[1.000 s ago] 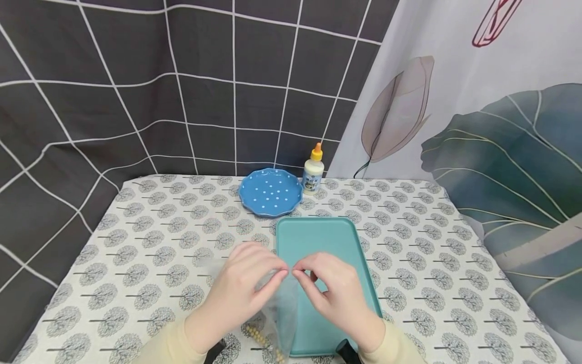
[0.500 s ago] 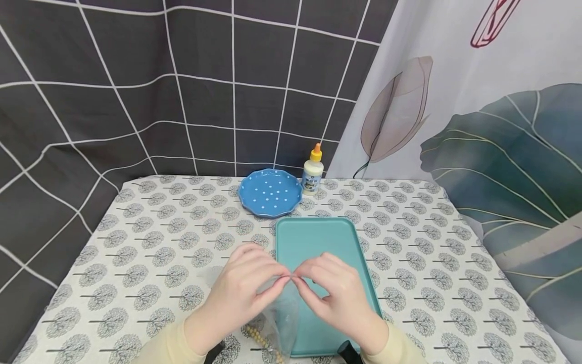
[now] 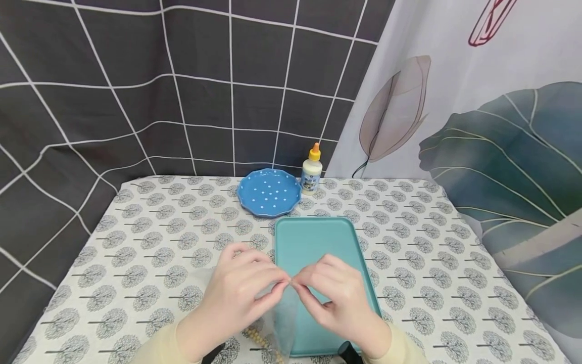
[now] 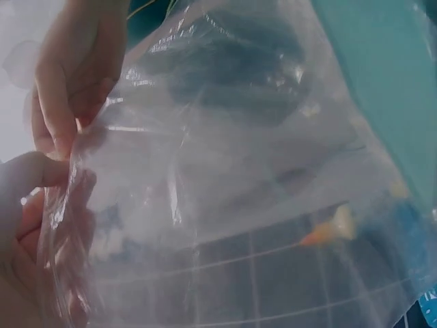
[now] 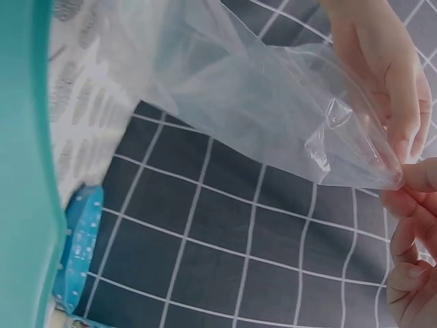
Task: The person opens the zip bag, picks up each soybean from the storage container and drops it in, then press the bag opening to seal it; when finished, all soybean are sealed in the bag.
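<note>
A clear plastic bag (image 3: 285,321) hangs below my two hands, with small yellow bead-like pieces (image 3: 259,337) near its lower part. My left hand (image 3: 243,285) pinches the bag's upper edge between thumb and index finger. Facing it, my right hand (image 3: 338,290) pinches the same edge, fingertips right against the left ones. In the left wrist view the bag (image 4: 205,157) spreads wide and see-through across the picture. From the right wrist the bag (image 5: 266,116) tapers to the corner pinched by the right fingers (image 5: 420,198).
A teal tray (image 3: 318,237) lies beneath and beyond the right hand. Behind it are a blue dotted plate (image 3: 269,193) and a glue-type bottle (image 3: 311,172) with a yellow-orange cap. The table has a tree-print cloth (image 3: 150,242); dark checked fabric (image 3: 195,96) hangs behind.
The fingertips, slightly apart one second ago, have come together and sit a little lower. Both hands keep their pinch on the bag; the tray, plate and bottle stay put.
</note>
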{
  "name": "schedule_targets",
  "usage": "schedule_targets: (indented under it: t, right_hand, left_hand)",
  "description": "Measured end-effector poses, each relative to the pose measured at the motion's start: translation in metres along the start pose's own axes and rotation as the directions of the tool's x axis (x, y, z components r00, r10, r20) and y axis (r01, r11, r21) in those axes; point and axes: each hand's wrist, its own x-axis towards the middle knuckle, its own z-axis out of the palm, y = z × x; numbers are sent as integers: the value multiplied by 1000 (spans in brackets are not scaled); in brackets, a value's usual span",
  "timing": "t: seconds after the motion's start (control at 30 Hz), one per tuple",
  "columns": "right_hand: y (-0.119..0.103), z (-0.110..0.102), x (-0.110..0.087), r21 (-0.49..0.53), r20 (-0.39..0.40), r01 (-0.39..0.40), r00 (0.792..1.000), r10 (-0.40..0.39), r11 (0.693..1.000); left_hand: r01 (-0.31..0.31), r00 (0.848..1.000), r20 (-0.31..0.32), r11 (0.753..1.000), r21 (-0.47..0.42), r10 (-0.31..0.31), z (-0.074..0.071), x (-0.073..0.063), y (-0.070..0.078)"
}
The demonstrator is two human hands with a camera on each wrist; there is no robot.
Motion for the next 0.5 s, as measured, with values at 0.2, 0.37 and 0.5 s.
schedule_targets:
  t: [0.2,0.37,0.5]
  right_hand:
    - [-3,-2,3,14,-13,10,1000,-9,1000]
    - [0,-2,2,-10,13,41,999,-41,999]
    - [1,-4,4,-53,84,83,993,-78,995]
  left_hand:
    - [24,1000,-17,1000,0,-24,-4,1,4]
    - [16,1000,-20,1000,-16,-17,-6,0,3]
    - [-39,999,-38,999,-28,38,-9,2,5]
